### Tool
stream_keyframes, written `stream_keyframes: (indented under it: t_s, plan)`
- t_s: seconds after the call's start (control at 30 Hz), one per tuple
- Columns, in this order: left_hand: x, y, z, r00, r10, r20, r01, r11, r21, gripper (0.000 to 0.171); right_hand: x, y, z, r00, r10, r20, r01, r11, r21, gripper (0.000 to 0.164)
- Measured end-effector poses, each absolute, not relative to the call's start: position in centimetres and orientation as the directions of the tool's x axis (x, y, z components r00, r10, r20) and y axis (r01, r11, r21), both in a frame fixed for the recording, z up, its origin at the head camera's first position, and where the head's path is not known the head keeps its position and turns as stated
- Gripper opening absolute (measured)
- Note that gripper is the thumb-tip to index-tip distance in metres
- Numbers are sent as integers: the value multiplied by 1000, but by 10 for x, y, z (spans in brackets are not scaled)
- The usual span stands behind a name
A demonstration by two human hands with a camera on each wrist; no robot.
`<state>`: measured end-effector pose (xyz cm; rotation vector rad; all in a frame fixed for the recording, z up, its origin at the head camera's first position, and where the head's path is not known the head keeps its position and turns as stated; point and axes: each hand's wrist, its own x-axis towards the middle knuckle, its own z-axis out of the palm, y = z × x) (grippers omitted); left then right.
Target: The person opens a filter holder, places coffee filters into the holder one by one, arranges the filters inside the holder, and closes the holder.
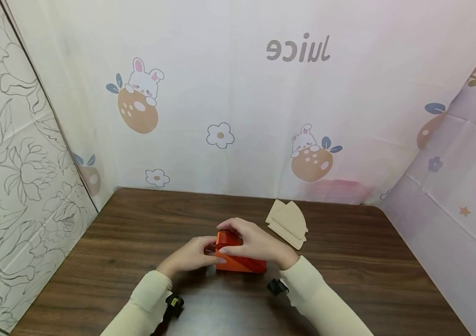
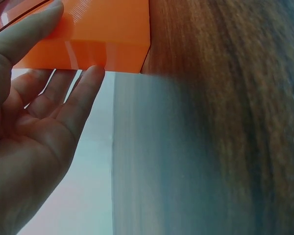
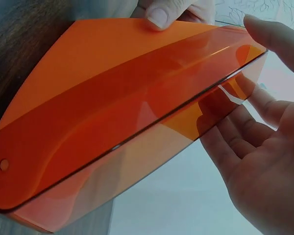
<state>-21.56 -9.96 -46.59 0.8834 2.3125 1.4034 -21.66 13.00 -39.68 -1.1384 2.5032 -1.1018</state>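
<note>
An orange filter paper box (image 1: 233,267) with a see-through orange-red lid (image 3: 137,107) stands on the table between both hands. My left hand (image 1: 190,255) holds the box at its left end, thumb along the near side, fingers against the end and beyond. From above, my right hand (image 1: 254,241) grips the lid's raised left part, thumb on the near side and fingers over the far side. A round pivot (image 3: 4,164) shows at the lid's other end. The lid overlaps the box's upper part in the right wrist view.
Several fan-shaped tan paper coffee filters (image 1: 290,221) lie fanned out on the dark wooden table (image 1: 158,210), behind and right of the box. Printed curtains (image 1: 221,93) close off the back and both sides. Each wrist wears a small black camera (image 1: 175,302).
</note>
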Motion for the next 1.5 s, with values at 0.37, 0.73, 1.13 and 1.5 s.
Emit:
stream_keyframes:
  t_s: [0.37,0.73,1.13,1.5]
  plan:
    - [-215,-100,-467,-761,643,83,363,317,876,28,-217,128,-399,-693,-707,145,-598,450,-663,44]
    - [-215,-101,-465,-775,630,47,333,345,877,30,-217,131,-398,-697,-699,160,-602,450,-659,43]
    - [-214,-100,-465,-776,629,38,326,349,879,32,-215,141,-398,-707,-682,188,-598,434,-674,44]
    - [-215,-99,-466,-778,627,28,315,351,882,32,-212,157,-391,-730,-656,194,-547,390,-741,45]
